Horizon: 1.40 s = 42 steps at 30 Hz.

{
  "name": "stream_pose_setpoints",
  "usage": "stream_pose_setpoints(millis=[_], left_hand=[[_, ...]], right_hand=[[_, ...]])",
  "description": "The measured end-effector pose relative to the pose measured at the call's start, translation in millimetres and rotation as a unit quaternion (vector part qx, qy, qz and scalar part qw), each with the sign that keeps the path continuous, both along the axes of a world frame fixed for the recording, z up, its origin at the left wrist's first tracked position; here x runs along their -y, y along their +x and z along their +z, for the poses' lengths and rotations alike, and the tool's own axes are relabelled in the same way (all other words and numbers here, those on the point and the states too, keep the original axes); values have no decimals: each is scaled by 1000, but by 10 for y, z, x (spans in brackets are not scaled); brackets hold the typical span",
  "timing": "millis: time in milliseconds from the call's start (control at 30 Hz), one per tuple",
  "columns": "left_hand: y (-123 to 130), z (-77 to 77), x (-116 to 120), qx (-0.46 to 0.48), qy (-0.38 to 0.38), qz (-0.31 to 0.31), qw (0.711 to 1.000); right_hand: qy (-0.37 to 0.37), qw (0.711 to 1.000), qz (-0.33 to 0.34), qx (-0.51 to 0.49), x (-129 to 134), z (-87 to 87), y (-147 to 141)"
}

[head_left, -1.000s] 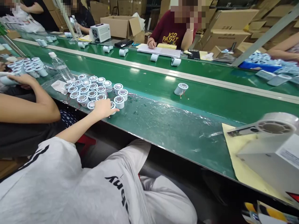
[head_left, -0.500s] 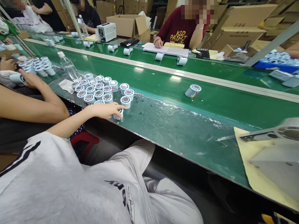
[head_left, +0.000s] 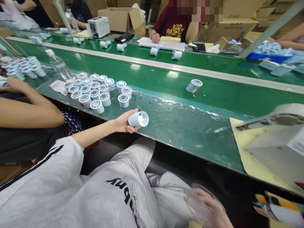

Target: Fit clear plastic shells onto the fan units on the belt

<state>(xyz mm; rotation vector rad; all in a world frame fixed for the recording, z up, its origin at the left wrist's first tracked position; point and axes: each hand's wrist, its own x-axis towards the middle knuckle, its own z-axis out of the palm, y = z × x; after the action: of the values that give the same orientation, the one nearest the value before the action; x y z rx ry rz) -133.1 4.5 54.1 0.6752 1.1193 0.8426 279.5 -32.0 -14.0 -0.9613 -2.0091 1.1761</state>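
- The left hand (head_left: 123,122) clasps one short pale grey plastic cylinder (head_left: 138,119), lying on its side just above the green belt's (head_left: 166,123) near edge, open end facing away from the palm.
- Beyond the grip, about fifteen like cylinders stand clustered (head_left: 95,90); one more lies alone (head_left: 194,85) farther off.
- Left arm outstretched, wrist level.
- The right hand (head_left: 206,209), blurred, low near the lap; its grip cannot be told.

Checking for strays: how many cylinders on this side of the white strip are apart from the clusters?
2. One cylinder is in the left hand. A lone cylinder lies on the belt, right of the cluster. The blurred right hand may hide more.
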Motion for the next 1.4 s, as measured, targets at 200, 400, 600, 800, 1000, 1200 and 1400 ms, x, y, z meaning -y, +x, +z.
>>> stream_pose_setpoints(millis=[200, 400, 600, 800, 1000, 1200, 1400], left_hand=[[855, -334, -105, 62, -58, -198, 977], [1179, -204, -208, -115, 144, -424, 887], [1222, -96, -87, -323, 371, -342, 801], [1207, -361, -92, -274, 419, -253, 828], [1215, -509, -137, -187, 457, -299, 816], [1283, -399, -43, -63, 306, -310, 898], [1280, -335, 17, -27, 213, -305, 928]], right_hand=[[304, 936, -68, 164, 177, 244, -716], [279, 908, -121, 289, 66, 298, -863], [161, 950, -147, 223, 60, 278, -740], [-7, 980, -197, 11, 76, 362, -691], [-103, 947, -276, -128, 70, 330, -665], [-114, 954, -204, -188, 72, 249, -543], [125, 982, -143, -15, 212, 241, -466]])
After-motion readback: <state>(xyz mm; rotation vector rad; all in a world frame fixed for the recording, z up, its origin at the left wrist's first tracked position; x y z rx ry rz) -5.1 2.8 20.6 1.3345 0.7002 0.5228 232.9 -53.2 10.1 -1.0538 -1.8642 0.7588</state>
